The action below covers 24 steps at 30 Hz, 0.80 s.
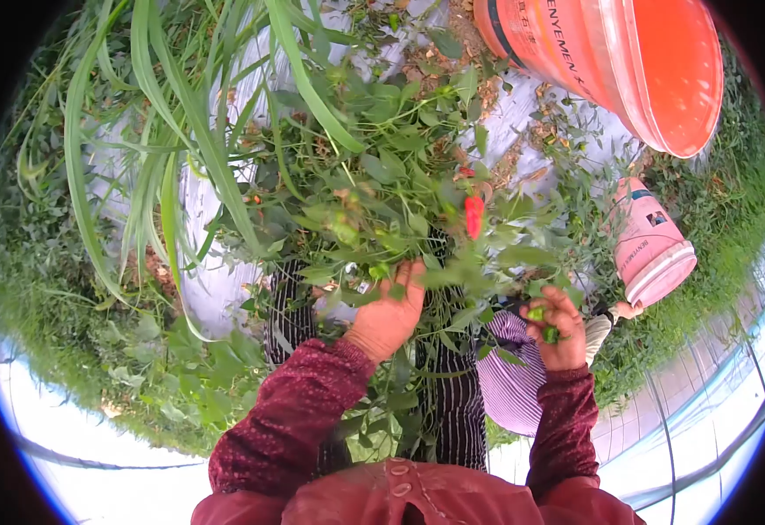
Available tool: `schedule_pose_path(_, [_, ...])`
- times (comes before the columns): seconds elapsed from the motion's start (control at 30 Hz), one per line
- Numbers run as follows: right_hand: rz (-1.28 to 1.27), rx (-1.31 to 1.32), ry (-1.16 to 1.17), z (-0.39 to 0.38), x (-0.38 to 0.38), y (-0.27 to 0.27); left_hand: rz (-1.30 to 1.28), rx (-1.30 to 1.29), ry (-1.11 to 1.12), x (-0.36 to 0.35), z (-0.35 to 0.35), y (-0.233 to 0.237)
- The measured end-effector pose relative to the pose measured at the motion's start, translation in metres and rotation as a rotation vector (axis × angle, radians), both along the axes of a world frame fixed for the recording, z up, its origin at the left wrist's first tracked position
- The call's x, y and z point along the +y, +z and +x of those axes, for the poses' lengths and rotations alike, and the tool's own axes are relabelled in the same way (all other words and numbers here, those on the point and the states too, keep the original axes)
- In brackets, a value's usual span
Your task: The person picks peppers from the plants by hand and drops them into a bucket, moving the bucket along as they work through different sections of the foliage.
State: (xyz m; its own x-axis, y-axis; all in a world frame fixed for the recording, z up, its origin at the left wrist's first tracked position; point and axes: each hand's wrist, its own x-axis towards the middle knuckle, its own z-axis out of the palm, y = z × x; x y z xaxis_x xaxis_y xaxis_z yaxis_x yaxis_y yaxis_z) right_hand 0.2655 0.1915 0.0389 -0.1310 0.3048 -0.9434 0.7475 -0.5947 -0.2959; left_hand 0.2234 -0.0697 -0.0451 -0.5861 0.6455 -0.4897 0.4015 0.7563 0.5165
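Note:
My left hand reaches into a leafy pepper plant, its fingers bent around a stem or a green pepper among the leaves; what it grips is partly hidden. At the right, my right hand is raised beside the plant with its fingers curled around green peppers. A red pepper hangs on the plant above and between my two hands. Another small green pepper shows just above the fingers of my left hand.
A large red bucket lies tilted at the upper right. Below it, another person's hand touches a pink bucket; that person's striped clothing is nearby. Long grass blades hang at the upper left over plastic sheeting.

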Motion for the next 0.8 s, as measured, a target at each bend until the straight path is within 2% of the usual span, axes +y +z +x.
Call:
schedule_pose_path(0.07, [-0.060,0.049,0.056,0.004,0.001,0.004,-0.004,-0.024,-0.056,0.001,-0.006,0.002])
schedule_pose_path(0.13, [-0.197,0.169,0.355,-0.007,-0.012,0.005,-0.008,-0.085,-0.179,0.004,-0.009,0.006])
schedule_pose_path(0.17, [-0.272,0.133,0.564,-0.016,-0.017,-0.002,-0.005,-0.087,-0.180,0.007,-0.007,0.004])
schedule_pose_path(0.2, [-0.221,0.107,0.695,-0.034,-0.033,-0.014,0.012,-0.105,-0.188,0.010,-0.004,0.001])
schedule_pose_path(0.23, [-0.170,0.082,0.825,-0.053,-0.051,-0.028,0.027,-0.123,-0.197,0.012,-0.001,-0.001])
schedule_pose_path(0.3, [-0.179,0.117,0.921,-0.067,-0.069,-0.069,-0.009,-0.118,-0.195,0.019,-0.005,0.008])
schedule_pose_path(0.37, [0.061,0.099,1.227,-0.072,-0.088,-0.098,-0.100,-0.020,-0.217,0.023,-0.009,0.015])
schedule_pose_path(0.4, [0.058,0.101,1.221,-0.060,-0.088,-0.122,-0.104,-0.019,-0.223,0.021,-0.011,0.014])
schedule_pose_path(0.47, [-0.049,0.400,1.359,-0.034,-0.085,-0.166,-0.100,-0.041,-0.168,0.019,-0.013,0.013])
schedule_pose_path(0.5, [-0.089,0.174,1.740,-0.066,-0.085,-0.149,-0.102,-0.045,-0.170,0.019,-0.011,0.015])
schedule_pose_path(0.53, [-0.095,0.169,1.737,-0.065,-0.085,-0.147,-0.110,-0.110,-0.161,0.019,-0.008,0.017])
schedule_pose_path(0.6, [-0.367,0.054,1.245,-0.066,-0.085,-0.146,-0.117,-0.168,-0.149,0.020,-0.008,0.021])
schedule_pose_path(0.8, [-0.447,0.046,1.056,-0.060,-0.090,-0.143,-0.072,-0.078,-0.165,0.022,-0.016,0.035])
